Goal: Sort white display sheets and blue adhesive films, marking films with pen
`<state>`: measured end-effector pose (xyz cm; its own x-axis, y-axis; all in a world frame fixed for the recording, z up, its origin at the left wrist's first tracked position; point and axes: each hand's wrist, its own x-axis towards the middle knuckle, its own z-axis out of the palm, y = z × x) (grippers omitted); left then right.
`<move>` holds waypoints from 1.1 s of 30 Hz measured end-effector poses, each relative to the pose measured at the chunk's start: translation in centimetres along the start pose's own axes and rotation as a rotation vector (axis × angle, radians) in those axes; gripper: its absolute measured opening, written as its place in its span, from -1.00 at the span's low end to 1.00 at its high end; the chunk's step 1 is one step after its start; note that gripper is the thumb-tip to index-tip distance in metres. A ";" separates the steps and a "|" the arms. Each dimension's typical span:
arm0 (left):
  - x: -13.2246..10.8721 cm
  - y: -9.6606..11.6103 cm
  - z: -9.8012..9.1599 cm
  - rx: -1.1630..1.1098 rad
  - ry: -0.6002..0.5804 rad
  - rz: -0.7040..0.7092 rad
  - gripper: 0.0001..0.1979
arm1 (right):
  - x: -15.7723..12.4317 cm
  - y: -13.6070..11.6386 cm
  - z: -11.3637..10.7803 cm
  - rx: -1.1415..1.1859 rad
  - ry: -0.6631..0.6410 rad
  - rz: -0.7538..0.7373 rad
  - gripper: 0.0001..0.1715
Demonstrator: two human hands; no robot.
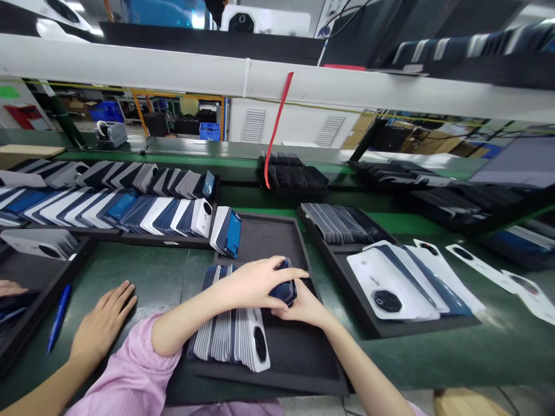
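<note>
Above a black foam tray [299,358], my left hand [260,283] reaches over from the left with its fingers bent around a small dark blue stack of phone back covers [284,286]. From the right, my right hand [303,306] grips the same stack at its lower side. Most of that stack is hidden by my fingers. Under my left forearm, a row of white and dark phone back covers [229,335] leans in the tray, with a black camera cutout on the front one. Behind it stands a shorter row with a bright blue cover [233,234] at its end.
A co-worker's hand [99,326] rests flat at left, near a blue pen [59,318]. Long rows of covers [160,216] fill trays behind. At right, white covers [390,283] fan across another tray. A red strip [280,124] hangs from the shelf [173,63].
</note>
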<state>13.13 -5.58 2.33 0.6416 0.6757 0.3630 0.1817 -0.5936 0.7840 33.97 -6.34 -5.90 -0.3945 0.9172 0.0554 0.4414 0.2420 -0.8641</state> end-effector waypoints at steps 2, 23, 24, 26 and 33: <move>0.0 0.6 -0.3 -0.004 0.071 -0.024 -0.23 | 0.5 -2.0 -0.9 0.044 -0.046 -0.031 -0.09; -1.2 2.9 -4.1 -0.392 0.310 -0.278 -0.14 | 3.0 -11.2 -1.8 0.483 -0.298 0.094 -0.12; -1.2 2.8 -4.2 -0.398 0.305 -0.279 -0.14 | 3.0 -11.1 -1.7 0.479 -0.290 0.097 -0.10; -1.1 2.5 -4.2 -0.411 0.313 -0.272 -0.19 | 3.1 -10.9 -1.6 0.478 -0.270 0.087 -0.07; -1.1 2.5 -3.9 -0.428 0.381 -0.239 -0.22 | 3.5 -9.6 -1.2 0.550 -0.148 0.007 -0.07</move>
<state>9.93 -6.13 5.86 0.2951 0.9236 0.2448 -0.0784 -0.2320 0.9696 29.33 -5.11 3.16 -0.5190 0.8547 0.0123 -0.0243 -0.0004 -0.9997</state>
